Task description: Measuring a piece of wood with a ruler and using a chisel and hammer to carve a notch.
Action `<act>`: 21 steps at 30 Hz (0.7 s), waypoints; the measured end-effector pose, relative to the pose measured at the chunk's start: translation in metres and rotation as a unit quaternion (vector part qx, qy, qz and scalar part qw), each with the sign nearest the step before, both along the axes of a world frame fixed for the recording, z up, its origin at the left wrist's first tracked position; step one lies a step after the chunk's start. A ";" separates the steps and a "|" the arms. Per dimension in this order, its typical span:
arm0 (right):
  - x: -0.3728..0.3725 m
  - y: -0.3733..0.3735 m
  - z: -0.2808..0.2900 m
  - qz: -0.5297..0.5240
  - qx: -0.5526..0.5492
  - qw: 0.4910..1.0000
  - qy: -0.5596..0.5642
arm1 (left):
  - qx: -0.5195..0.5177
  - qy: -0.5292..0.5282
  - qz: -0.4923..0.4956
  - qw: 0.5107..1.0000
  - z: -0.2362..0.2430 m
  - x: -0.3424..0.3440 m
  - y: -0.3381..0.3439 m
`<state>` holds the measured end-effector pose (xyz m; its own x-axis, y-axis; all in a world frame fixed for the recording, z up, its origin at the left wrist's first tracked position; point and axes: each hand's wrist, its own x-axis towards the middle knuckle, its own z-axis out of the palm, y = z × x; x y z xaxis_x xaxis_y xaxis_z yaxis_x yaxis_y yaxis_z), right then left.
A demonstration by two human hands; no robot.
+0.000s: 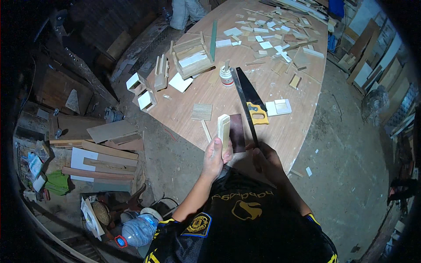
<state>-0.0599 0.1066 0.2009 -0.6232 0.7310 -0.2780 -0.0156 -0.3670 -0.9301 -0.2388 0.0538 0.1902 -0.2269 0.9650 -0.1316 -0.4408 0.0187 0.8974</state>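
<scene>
My left hand (214, 158) is closed around a small, narrow wooden piece (223, 129), held upright near the table's front edge. In my right hand (266, 161) is the handle end of a long, flat, dark metal file (242, 94), which points away from me. A handsaw (254, 103) with a yellow handle lies just beyond, partly behind the file. Under and beside my hands is a dark reddish-brown rectangular sheet (237, 131). To its left are a square wooden board (202, 111) and a thin wooden strip (206, 131).
The wooden table (175, 115) holds a white glue bottle (226, 78), a box-like wooden frame (191, 57), a white block (278, 107) and several scattered offcuts (272, 39) at the far side. Boards (105, 160) and a large plastic bottle (139, 230) stand at left on the floor.
</scene>
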 end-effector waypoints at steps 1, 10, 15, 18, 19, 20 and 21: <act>0.001 0.001 -0.001 0.018 -0.056 0.998 0.020 | 0.000 0.000 0.001 1.000 -0.001 0.000 -0.001; -0.009 -0.004 0.000 -0.104 -0.023 0.994 0.014 | -0.042 0.003 0.010 0.999 -0.022 -0.002 0.003; 0.004 0.000 -0.018 -0.067 0.013 0.997 -0.036 | -0.083 0.004 0.033 0.996 -0.027 0.001 0.000; 0.003 -0.001 -0.015 -0.079 0.007 0.996 -0.034 | -0.091 0.006 0.035 0.995 -0.033 -0.001 0.003; 0.001 -0.002 -0.013 -0.102 0.014 0.994 -0.030 | -0.090 0.006 0.033 0.995 -0.037 -0.002 0.004; -0.001 -0.002 -0.010 -0.103 0.015 0.994 -0.030 | -0.104 0.020 0.031 0.994 -0.041 -0.004 0.005; -0.003 -0.002 -0.005 -0.113 0.002 0.993 -0.031 | -0.118 0.034 0.029 0.992 -0.043 -0.005 0.006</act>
<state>-0.0626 0.1045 0.1957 -0.4259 0.8508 -0.3078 -0.0403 -0.3577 -0.9330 -0.2435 0.0600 0.1467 -0.2974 0.8940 -0.3350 -0.3850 0.2088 0.8990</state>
